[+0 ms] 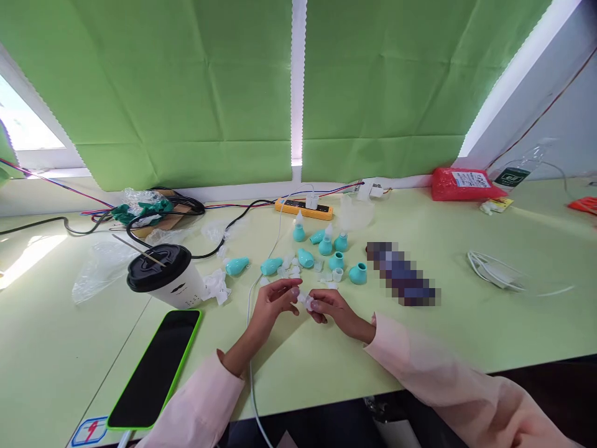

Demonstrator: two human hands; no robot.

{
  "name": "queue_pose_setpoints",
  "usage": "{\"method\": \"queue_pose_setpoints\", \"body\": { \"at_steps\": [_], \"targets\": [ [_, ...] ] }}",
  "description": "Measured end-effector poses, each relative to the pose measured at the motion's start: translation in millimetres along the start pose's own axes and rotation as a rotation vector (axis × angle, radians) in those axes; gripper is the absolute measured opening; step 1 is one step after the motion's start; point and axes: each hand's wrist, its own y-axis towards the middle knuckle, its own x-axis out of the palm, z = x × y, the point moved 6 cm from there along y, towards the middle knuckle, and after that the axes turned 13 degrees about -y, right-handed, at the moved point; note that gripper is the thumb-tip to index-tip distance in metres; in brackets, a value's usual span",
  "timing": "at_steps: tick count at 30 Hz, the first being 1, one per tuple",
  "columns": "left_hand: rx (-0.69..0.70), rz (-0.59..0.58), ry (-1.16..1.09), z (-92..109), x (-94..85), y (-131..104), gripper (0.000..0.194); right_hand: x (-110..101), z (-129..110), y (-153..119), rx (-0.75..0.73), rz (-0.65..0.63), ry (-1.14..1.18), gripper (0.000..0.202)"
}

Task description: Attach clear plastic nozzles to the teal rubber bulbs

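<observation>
Close together over the table, my two hands meet at a small translucent white plastic piece [306, 302]. My right hand [333, 308] pinches it between thumb and fingers. My left hand [276, 303] has its thumb and curled fingers closed at the piece's left end; the exact contact there is partly hidden. Just beyond them lie several turquoise rubber bulbs, among them a round one [357, 274] and a pear-shaped one [237, 266]. A bulb with a clear nozzle [325, 244] stands upright. Loose white plastic parts [293, 269] and a small white cup-shaped part [337, 274] are scattered among the bulbs.
A lidded paper cup [180, 289] with a straw and a green-cased phone [156, 370] stand left. A white cable [250, 348] runs beside my left arm. Behind are an orange power strip [304, 210] and black cable [214, 249]. A blurred dark object [401, 274] lies right.
</observation>
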Motion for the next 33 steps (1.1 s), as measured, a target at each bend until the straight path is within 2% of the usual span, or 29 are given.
{"method": "queue_pose_setpoints", "body": {
  "at_steps": [5, 10, 23, 25, 27, 29, 31, 33],
  "targets": [
    [-0.152, -0.088, -0.054, -9.0, 3.2, -0.2, 0.027, -0.5, -3.9, -0.6, -0.054, 0.005, -0.053, 0.022],
    [-0.200, -0.108, -0.106, -11.8, 0.9, 1.7, 0.025, -2.1, -8.5, -1.9, -0.110, 0.016, -0.102, 0.023],
    [-0.053, -0.112, 0.095, -1.0, 4.5, -1.6, 0.028, 3.3, -7.5, -2.4, -0.083, -0.080, -0.024, 0.026],
    [-0.038, -0.106, 0.083, -2.0, 3.4, -0.9, 0.024, 3.6, -10.0, -2.2, -0.079, -0.112, -0.090, 0.028],
    [-0.037, -0.109, 0.023, -3.5, 1.1, 1.2, 0.021, -0.9, -17.7, -2.6, -0.114, -0.118, -0.274, 0.030],
    [-0.052, -0.098, -0.060, -4.1, -3.1, 4.1, 0.022, -15.8, -30.7, -3.5, -0.190, -0.017, -0.565, 0.027],
    [-0.067, -0.063, -0.127, -2.8, -8.6, 7.0, 0.028, -43.7, -49.3, -7.7, -0.283, 0.269, -0.860, 0.026],
    [-0.079, -0.029, -0.172, -0.7, -12.5, 8.9, 0.030, -68.0, -62.3, -12.5, -0.311, 0.469, -1.158, 0.031]
  ]
}}
